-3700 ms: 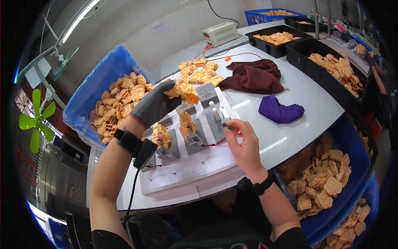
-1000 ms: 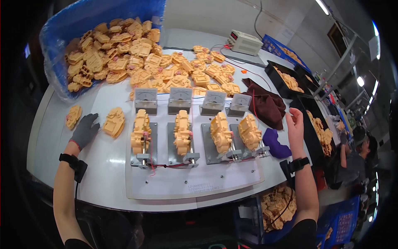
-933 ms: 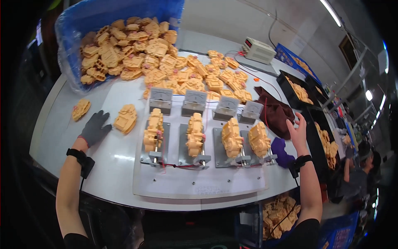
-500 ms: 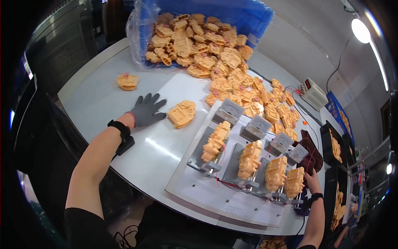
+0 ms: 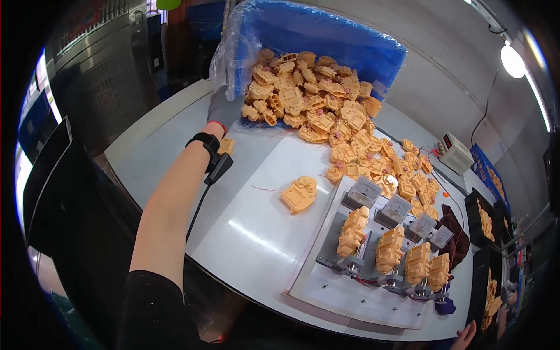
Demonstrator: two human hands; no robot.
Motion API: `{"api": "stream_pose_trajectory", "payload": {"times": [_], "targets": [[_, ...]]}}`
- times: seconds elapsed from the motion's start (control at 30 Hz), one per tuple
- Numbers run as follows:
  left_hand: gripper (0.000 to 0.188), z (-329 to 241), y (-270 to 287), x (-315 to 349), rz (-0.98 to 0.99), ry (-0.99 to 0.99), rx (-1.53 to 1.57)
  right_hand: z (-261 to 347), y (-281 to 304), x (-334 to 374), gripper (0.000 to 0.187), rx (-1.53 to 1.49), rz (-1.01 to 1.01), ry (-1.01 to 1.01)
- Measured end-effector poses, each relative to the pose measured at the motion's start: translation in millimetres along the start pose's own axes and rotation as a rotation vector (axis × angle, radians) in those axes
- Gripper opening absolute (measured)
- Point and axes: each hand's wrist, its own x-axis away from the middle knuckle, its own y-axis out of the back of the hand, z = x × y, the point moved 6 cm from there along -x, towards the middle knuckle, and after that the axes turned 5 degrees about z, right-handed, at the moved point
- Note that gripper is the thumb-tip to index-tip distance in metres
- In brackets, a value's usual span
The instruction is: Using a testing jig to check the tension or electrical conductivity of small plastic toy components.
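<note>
My left hand (image 5: 225,109), in a grey glove, reaches far forward to the near left corner of the blue bin (image 5: 326,26), beside its clear plastic liner. Its fingers blur into the grey tabletop, so their grip is unclear. Partly behind my left wrist lies a yellow-orange plastic housing (image 5: 226,146). A second yellow-orange housing (image 5: 299,195), with a thin wire, lies alone on the white tabletop. My bare right hand (image 5: 465,336) shows at the lower right edge, partly cut off, its fingers stretched out and holding nothing visible.
Yellow-orange housings (image 5: 350,116) spill from the bin across the table. A white board (image 5: 344,303) carries dial meters (image 5: 396,209) and several mounted housings (image 5: 389,249). A power supply (image 5: 456,153), brown cloth (image 5: 455,233) and black trays (image 5: 479,283) stand right.
My left hand has moved forward from beside the lone housing to the bin's corner. My right hand has left the board's right end and dropped to the lower edge. The view has shifted.
</note>
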Motion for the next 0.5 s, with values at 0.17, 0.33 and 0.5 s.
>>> {"api": "stream_pose_trajectory", "payload": {"times": [0.17,0.33,0.5], "targets": [[0.058,9.4,-38.4,-46.6,0.192,-0.124,0.068,-79.2,138.7,111.5,0.036,0.183,-0.527,-0.053],[0.052,26.8,-29.0,-42.6,0.187,0.047,-0.223,-110.8,169.4,143.3,0.035,0.29,-0.683,-0.146],[0.05,42.8,-29.1,-31.2,0.228,-0.029,-0.01,-170.0,142.3,92.9,0.042,0.097,-0.413,-0.194]]}}
